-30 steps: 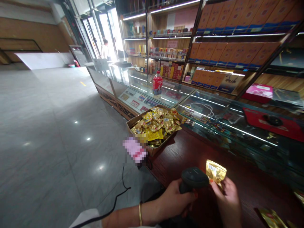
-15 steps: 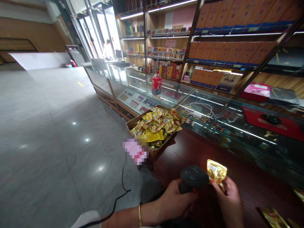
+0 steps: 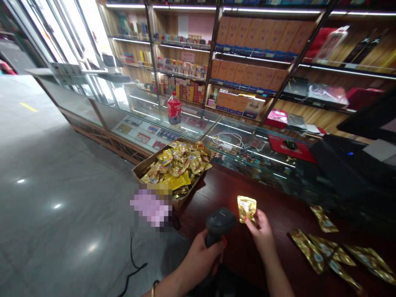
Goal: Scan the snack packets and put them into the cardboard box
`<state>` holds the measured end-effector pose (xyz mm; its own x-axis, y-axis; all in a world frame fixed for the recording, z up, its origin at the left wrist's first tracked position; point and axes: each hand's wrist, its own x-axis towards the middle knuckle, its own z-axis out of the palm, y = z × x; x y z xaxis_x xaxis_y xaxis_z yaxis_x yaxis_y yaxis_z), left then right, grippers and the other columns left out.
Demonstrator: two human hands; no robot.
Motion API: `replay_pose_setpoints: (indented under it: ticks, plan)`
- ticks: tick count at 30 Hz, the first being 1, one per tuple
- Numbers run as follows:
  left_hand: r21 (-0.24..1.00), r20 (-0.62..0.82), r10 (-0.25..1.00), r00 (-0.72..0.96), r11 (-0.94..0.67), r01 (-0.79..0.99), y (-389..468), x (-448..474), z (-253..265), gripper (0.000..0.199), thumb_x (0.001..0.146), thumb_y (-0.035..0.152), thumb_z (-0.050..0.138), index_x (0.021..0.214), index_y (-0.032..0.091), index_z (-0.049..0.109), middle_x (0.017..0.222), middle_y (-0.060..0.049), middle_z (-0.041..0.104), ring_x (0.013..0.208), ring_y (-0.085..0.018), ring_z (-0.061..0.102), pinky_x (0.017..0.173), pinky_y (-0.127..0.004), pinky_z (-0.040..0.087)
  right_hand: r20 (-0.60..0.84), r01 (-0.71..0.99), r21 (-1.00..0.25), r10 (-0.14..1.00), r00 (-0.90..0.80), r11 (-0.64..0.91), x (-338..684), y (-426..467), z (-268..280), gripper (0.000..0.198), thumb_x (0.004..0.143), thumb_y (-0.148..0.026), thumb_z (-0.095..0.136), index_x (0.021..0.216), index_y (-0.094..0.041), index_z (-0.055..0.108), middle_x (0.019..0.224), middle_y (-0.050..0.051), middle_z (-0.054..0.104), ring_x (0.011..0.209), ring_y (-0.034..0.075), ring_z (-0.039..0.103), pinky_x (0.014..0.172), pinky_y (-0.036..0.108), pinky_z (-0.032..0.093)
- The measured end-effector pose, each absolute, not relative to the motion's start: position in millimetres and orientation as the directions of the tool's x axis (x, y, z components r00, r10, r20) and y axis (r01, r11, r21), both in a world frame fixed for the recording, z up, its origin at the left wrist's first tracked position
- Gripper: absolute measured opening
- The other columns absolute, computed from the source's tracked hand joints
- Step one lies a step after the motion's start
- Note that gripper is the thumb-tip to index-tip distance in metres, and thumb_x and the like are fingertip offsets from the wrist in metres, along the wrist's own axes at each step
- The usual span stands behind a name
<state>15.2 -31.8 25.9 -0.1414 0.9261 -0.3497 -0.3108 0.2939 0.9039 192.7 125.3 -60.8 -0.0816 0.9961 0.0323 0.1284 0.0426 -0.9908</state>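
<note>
My left hand (image 3: 202,255) is wrapped round the grip of a dark barcode scanner (image 3: 221,220), whose head points right. Between the thumb and fingers of my right hand (image 3: 261,229) is a small gold foil packet (image 3: 246,208), held upright with a white label facing me. A narrow gap separates the scanner head from this packet. Beyond my left hand, an open cardboard box (image 3: 182,203) is heaped with similar gold and yellow packets (image 3: 177,165). More gold packets (image 3: 309,251) lie loose on the dark red wooden tabletop (image 3: 216,187) to the right.
A glass display counter (image 3: 198,123) runs behind the box, bearing a red-capped bottle (image 3: 174,109), a white cable (image 3: 229,140) and a mouse (image 3: 290,144) on a red mat. Dark equipment (image 3: 349,165) stands at right. A black cord (image 3: 133,264) hangs at left; stocked shelves line the wall.
The view has swung right, bringing the loose packets and dark equipment into sight. Both hands keep their holds on the scanner and the packet, which now stand slightly farther apart.
</note>
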Motion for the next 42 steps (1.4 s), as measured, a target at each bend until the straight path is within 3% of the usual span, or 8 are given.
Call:
replay_pose_setpoints:
  ticks: [7,14,30,38,42]
  plan:
    - [0.89,-0.372,0.904,-0.21,0.283,-0.358,-24.1,14.9,20.0,0.023,0.08,0.04,0.063,0.082,0.019,0.053,0.048,0.009,0.052,0.031,-0.005,0.038,0.029,-0.015,0.029,-0.07,0.119,-0.991,0.992,-0.106,-0.057,179.4,112.9,-45.6,0.057,0.064,-0.045,0.078,0.112,-0.021,0.059,0.108,0.01,0.075,0.1,0.029,0.071,0.086,0.039,0.057]
    - [0.875,-0.385,0.906,-0.174,0.299,-0.379,-25.8,18.0,25.1,0.013,0.077,0.029,0.059,0.081,0.019,0.054,0.048,0.01,0.051,0.03,-0.004,0.038,0.028,-0.014,0.029,-0.15,0.178,-0.976,0.983,-0.107,-0.129,184.2,111.3,-48.5,0.066,0.058,-0.051,0.081,0.113,-0.021,0.06,0.105,0.009,0.076,0.101,0.031,0.072,0.085,0.037,0.058]
    - [0.874,-0.369,0.915,-0.161,0.283,-0.396,-24.5,19.1,24.9,0.02,0.076,0.033,0.062,0.088,0.018,0.056,0.046,0.01,0.051,0.03,-0.005,0.039,0.029,-0.016,0.031,-0.154,0.19,-0.974,0.974,-0.165,-0.122,186.5,110.5,-61.0,0.07,0.059,-0.055,0.081,0.116,-0.021,0.059,0.113,0.011,0.074,0.108,0.034,0.068,0.094,0.043,0.054]
    - [0.871,-0.383,0.91,-0.161,0.297,-0.391,-25.2,18.4,24.7,0.02,0.077,0.035,0.062,0.085,0.018,0.056,0.046,0.011,0.05,0.029,-0.004,0.037,0.028,-0.015,0.029,-0.144,0.225,-0.969,0.975,-0.169,-0.104,183.3,109.9,-55.1,0.066,0.06,-0.053,0.081,0.114,-0.021,0.061,0.108,0.01,0.076,0.105,0.033,0.07,0.09,0.041,0.056]
    - [0.865,-0.388,0.896,-0.217,0.272,-0.422,-28.6,17.1,16.2,0.022,0.078,0.037,0.063,0.085,0.018,0.054,0.046,0.01,0.052,0.029,-0.004,0.037,0.029,-0.015,0.03,-0.111,0.124,-0.988,0.976,-0.189,-0.089,163.8,119.4,-33.6,0.069,0.06,-0.048,0.082,0.119,-0.021,0.059,0.117,0.011,0.072,0.104,0.032,0.07,0.083,0.04,0.059]
